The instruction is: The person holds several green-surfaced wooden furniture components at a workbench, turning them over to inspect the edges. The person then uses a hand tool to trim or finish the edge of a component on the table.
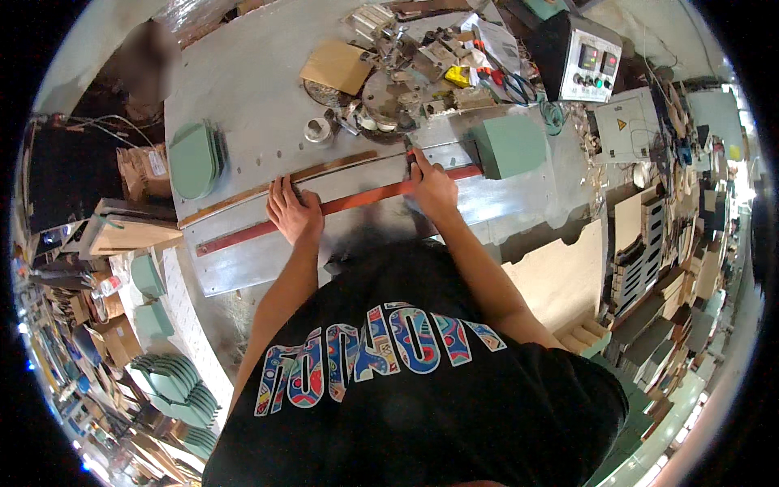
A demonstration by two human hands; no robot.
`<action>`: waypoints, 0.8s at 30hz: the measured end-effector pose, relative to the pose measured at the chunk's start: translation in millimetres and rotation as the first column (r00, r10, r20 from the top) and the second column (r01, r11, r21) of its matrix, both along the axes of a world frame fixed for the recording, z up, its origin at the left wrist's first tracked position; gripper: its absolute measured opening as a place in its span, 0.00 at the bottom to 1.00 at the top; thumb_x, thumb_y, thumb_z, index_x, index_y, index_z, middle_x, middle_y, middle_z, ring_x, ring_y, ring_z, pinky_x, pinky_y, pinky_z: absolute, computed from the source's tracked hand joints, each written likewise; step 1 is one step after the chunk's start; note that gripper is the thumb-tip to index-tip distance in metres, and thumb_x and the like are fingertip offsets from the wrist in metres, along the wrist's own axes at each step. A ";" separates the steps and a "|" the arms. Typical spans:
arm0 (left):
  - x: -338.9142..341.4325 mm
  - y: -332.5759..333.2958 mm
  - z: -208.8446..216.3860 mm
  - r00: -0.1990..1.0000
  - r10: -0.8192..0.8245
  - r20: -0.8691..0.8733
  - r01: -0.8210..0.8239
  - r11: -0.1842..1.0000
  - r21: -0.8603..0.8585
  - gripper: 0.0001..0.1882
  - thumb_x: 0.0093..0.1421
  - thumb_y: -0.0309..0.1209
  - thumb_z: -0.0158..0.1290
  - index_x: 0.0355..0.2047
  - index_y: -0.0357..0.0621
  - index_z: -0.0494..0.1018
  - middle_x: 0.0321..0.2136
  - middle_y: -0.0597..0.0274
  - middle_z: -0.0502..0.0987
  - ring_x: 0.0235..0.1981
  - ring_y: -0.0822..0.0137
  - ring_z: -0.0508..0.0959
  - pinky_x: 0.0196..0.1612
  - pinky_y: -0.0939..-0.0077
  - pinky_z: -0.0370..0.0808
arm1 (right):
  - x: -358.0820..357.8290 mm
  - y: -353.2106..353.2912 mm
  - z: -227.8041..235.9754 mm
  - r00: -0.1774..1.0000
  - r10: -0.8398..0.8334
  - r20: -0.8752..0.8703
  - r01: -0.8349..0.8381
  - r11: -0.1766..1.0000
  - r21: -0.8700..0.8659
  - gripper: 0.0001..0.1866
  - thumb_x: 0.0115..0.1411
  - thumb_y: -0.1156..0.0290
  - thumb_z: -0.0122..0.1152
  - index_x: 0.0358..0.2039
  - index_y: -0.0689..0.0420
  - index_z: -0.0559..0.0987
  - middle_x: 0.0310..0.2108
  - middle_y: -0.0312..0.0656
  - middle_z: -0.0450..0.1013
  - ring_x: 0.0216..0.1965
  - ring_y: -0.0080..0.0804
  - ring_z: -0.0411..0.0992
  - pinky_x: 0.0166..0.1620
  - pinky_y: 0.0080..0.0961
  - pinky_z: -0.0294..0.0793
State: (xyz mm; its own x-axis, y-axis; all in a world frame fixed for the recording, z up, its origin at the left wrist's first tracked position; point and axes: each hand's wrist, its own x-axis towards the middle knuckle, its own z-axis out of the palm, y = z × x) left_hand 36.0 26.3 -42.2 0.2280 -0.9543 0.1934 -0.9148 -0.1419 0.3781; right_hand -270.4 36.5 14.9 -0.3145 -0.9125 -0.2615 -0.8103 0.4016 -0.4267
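A long red strip (365, 197) lies slantwise across the metal plate (235, 276) on the bench. My left hand (295, 213) rests on the strip left of the middle, with fingers stretched out toward a narrow brown wooden strip (231, 203) and thumb apart. Farther right, my right hand (434, 190) has its fingers closed round a slim dark tool (408, 148) with a bit of red on it; the tool's kind is not clear. That hand also sits over the red strip, hiding part of it.
Green rounded pads (193, 162) are stacked at the left, and a green block-like stack (511, 146) covers the strip's right end. Behind lie metal parts (385, 101), a cardboard piece (337, 66), scissors (513, 85) and a control box (592, 65). A small metal cylinder (318, 130) stands nearer.
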 end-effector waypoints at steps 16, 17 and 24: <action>-0.5 1.3 -13.4 0.996 -0.027 0.090 0.035 0.995 -0.088 0.31 0.70 0.39 0.52 0.73 0.49 0.71 0.74 0.58 0.71 0.77 0.50 0.65 0.79 0.46 0.58 | -18.5 4.7 -19.2 0.999 0.051 0.007 -0.050 0.988 -0.147 0.26 0.77 0.53 0.57 0.73 0.33 0.75 0.41 0.54 0.80 0.35 0.61 0.84 0.38 0.59 0.85; -1.5 1.5 -12.7 0.995 -0.025 0.092 0.033 0.996 -0.085 0.31 0.70 0.39 0.52 0.73 0.49 0.70 0.74 0.58 0.71 0.77 0.50 0.65 0.79 0.46 0.58 | -18.8 4.8 -21.3 0.999 0.042 0.029 -0.037 0.988 -0.152 0.26 0.76 0.53 0.57 0.74 0.33 0.75 0.41 0.53 0.80 0.35 0.60 0.84 0.38 0.59 0.85; -0.1 1.8 -13.9 0.994 -0.013 0.105 0.019 0.999 -0.049 0.31 0.70 0.40 0.52 0.73 0.49 0.70 0.75 0.58 0.69 0.78 0.50 0.64 0.80 0.47 0.56 | -19.3 5.6 -32.7 0.991 0.076 -0.114 -0.093 0.984 -0.155 0.28 0.76 0.52 0.59 0.75 0.28 0.71 0.43 0.50 0.79 0.38 0.56 0.85 0.37 0.56 0.86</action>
